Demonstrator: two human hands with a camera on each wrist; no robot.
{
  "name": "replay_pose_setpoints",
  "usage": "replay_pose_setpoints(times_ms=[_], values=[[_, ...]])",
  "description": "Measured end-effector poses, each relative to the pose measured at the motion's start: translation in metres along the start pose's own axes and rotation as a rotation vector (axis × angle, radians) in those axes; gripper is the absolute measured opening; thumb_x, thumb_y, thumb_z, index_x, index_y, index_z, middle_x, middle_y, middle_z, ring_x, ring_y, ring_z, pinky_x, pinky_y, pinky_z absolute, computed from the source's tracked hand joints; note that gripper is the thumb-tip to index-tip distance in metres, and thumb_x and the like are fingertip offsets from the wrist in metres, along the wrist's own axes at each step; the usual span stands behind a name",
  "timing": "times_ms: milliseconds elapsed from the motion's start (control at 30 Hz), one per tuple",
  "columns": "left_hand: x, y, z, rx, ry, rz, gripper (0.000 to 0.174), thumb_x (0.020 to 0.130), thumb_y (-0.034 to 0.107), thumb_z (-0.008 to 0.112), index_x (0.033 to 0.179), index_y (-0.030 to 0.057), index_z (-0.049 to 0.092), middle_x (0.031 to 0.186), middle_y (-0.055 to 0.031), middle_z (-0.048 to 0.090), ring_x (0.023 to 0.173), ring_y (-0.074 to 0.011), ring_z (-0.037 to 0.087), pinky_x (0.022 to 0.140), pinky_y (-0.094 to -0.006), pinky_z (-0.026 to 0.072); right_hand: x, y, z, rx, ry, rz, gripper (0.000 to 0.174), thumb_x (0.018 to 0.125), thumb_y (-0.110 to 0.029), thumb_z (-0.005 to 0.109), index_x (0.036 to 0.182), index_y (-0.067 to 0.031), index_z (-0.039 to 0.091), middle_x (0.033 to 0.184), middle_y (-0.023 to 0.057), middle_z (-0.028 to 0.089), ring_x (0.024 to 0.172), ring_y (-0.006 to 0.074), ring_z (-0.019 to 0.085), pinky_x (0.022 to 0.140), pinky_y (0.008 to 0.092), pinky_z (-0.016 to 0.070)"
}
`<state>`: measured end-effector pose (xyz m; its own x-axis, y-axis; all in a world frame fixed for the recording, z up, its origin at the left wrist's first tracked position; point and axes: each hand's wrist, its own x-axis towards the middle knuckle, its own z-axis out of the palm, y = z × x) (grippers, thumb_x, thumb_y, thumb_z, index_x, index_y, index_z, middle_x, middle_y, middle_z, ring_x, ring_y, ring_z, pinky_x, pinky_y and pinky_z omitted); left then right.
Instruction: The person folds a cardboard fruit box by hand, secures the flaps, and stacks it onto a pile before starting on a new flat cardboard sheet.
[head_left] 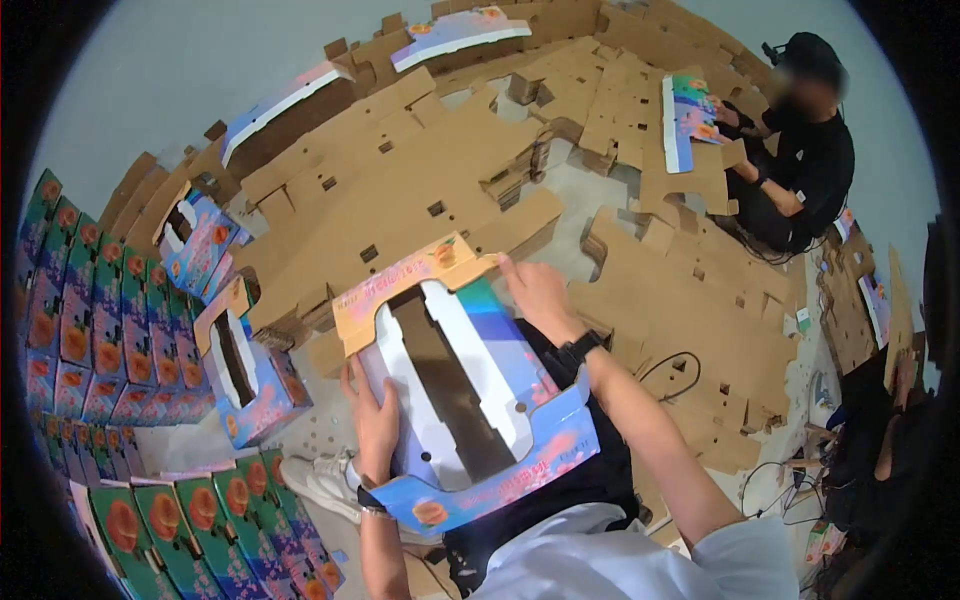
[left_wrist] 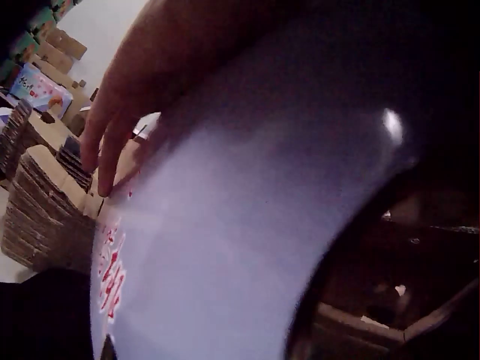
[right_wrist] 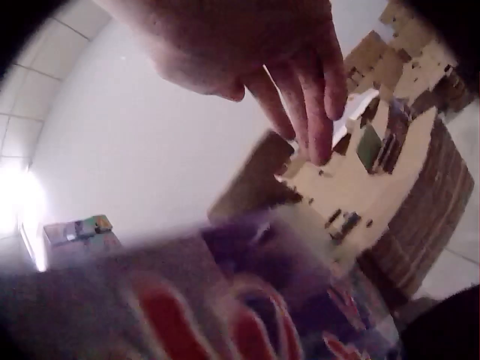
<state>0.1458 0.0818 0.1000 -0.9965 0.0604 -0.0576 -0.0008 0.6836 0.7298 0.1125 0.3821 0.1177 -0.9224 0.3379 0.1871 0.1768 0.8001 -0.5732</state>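
A printed cardboard peach box (head_left: 540,440) with a long open slot in its top lies tilted over the person's lap. Its orange-edged end flap (head_left: 395,287) points away from the body. My left hand (head_left: 374,425) holds the box's left side, thumb over the white top panel and fingers along the outer wall. At the far right corner, the right hand (head_left: 545,302) touches the end flap with extended fingers. In the right wrist view those fingers (right_wrist: 319,131) point down, straight and slightly apart. The left thumb is hidden in the left wrist view.
Stacked peach boxes (head_left: 125,310) stand on the left, with a slotted box (head_left: 240,375) near them. Flat brown cardboard stacks (head_left: 400,180) fill the floor ahead. Another person (head_left: 810,150) sits at the far right with a printed sheet (head_left: 680,125). Cables (head_left: 780,490) lie at right.
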Motion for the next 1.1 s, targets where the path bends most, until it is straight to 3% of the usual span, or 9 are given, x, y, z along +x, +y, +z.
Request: replay_pose_setpoints(times_ms=[67, 133, 233, 433, 667, 800, 900, 967, 1100], values=[[0.003, -0.012, 0.005, 0.066, 0.000, 0.060, 0.070, 0.091, 0.024, 0.052, 0.150, 0.0068, 0.020, 0.145, -0.0267, 0.032, 0.123, -0.0459, 0.046, 0.103, -0.0440, 0.0391, 0.004, -0.006, -0.029, 0.057, 0.011, 0.086, 0.044, 0.101, -0.036, 0.040, 0.093, -0.0039, 0.069, 0.074, 0.0199, 0.066, 0.064, 0.0384, 0.064, 0.063, 0.0468, 0.0509], [0.002, -0.004, 0.005, 0.010, -0.013, 0.032, 0.069, 0.090, 0.021, 0.052, 0.150, 0.0065, 0.021, 0.141, -0.0263, 0.038, 0.123, -0.0441, 0.046, 0.103, -0.0430, 0.0384, 0.000, -0.028, -0.068, 0.586, 0.350, 0.106, 0.033, 0.100, -0.028, 0.044, 0.125, -0.0091, 0.057, 0.085, 0.0157, 0.069, 0.066, 0.0329, 0.066, 0.063, 0.0416, 0.0527], [0.006, -0.012, 0.005, -0.004, -0.006, 0.083, 0.064, 0.090, 0.016, 0.052, 0.149, 0.0069, 0.027, 0.143, -0.0270, 0.037, 0.130, -0.0428, 0.040, 0.107, -0.0423, 0.0347, -0.004, -0.036, -0.077, 0.643, 0.299, -0.016, 0.043, 0.097, -0.021, 0.050, 0.139, -0.0140, 0.044, 0.097, 0.0113, 0.070, 0.069, 0.0286, 0.068, 0.064, 0.0374, 0.0539], [0.006, -0.009, 0.004, -0.124, -0.071, 0.236, 0.055, 0.088, 0.014, 0.060, 0.140, 0.0098, 0.045, 0.139, -0.0255, 0.044, 0.130, -0.0410, 0.042, 0.107, -0.0432, 0.0354, -0.021, -0.054, -0.010, 0.152, -0.377, -0.789, 0.055, 0.080, -0.009, 0.059, 0.134, -0.0118, 0.048, 0.126, 0.0111, 0.055, 0.117, 0.0284, 0.051, 0.097, 0.0406, 0.0397], [0.012, 0.029, 0.026, -0.171, -0.142, 0.326, 0.045, 0.086, 0.015, 0.063, 0.129, 0.0124, 0.048, 0.136, -0.0265, 0.044, 0.118, -0.0459, 0.049, 0.093, -0.0456, 0.0456, 0.023, -0.074, 0.049, -0.316, -0.270, -1.234, 0.036, 0.086, -0.017, 0.053, 0.121, -0.0156, 0.057, 0.125, 0.0088, 0.055, 0.115, 0.0242, 0.053, 0.099, 0.0372, 0.0384], [0.015, 0.015, 0.028, -0.217, -0.180, 0.240, 0.048, 0.087, 0.014, 0.063, 0.131, 0.0122, 0.045, 0.137, -0.0261, 0.043, 0.117, -0.0461, 0.050, 0.093, -0.0461, 0.0456, 0.029, -0.106, 0.077, -0.456, -0.412, -1.290, 0.023, 0.082, -0.019, 0.057, 0.103, -0.0130, 0.063, 0.109, 0.0070, 0.062, 0.104, 0.0216, 0.058, 0.096, 0.0364, 0.0389], [0.014, 0.016, 0.028, -0.296, -0.294, 0.079, 0.048, 0.088, 0.015, 0.062, 0.132, 0.0133, 0.044, 0.136, -0.0257, 0.042, 0.118, -0.0461, 0.049, 0.095, -0.0461, 0.0445, 0.030, -0.124, 0.106, -0.683, -0.202, -1.457, 0.011, 0.074, -0.018, 0.062, 0.067, -0.0163, 0.070, 0.068, 0.0025, 0.067, 0.074, 0.0183, 0.066, 0.084, 0.0321, 0.0439], [0.015, 0.007, 0.037, -0.246, -0.083, 0.314, 0.045, 0.090, 0.017, 0.059, 0.132, 0.0114, 0.044, 0.137, -0.0247, 0.041, 0.121, -0.0453, 0.047, 0.097, -0.0453, 0.0432, 0.035, -0.134, 0.114, -0.648, -0.200, -1.447, 0.010, 0.074, -0.017, 0.062, 0.068, -0.0158, 0.070, 0.069, 0.0029, 0.067, 0.075, 0.0185, 0.066, 0.078, 0.0322, 0.0461], [0.014, 0.010, 0.025, -0.284, -0.198, 0.280, 0.045, 0.091, 0.016, 0.057, 0.133, 0.0081, 0.044, 0.141, -0.0250, 0.037, 0.127, -0.0434, 0.042, 0.104, -0.0431, 0.0380, 0.098, -0.160, 0.071, -0.424, -0.256, -1.140, 0.010, 0.076, -0.014, 0.062, 0.081, -0.0113, 0.070, 0.077, 0.0075, 0.069, 0.080, 0.0258, 0.068, 0.067, 0.0387, 0.0513]])
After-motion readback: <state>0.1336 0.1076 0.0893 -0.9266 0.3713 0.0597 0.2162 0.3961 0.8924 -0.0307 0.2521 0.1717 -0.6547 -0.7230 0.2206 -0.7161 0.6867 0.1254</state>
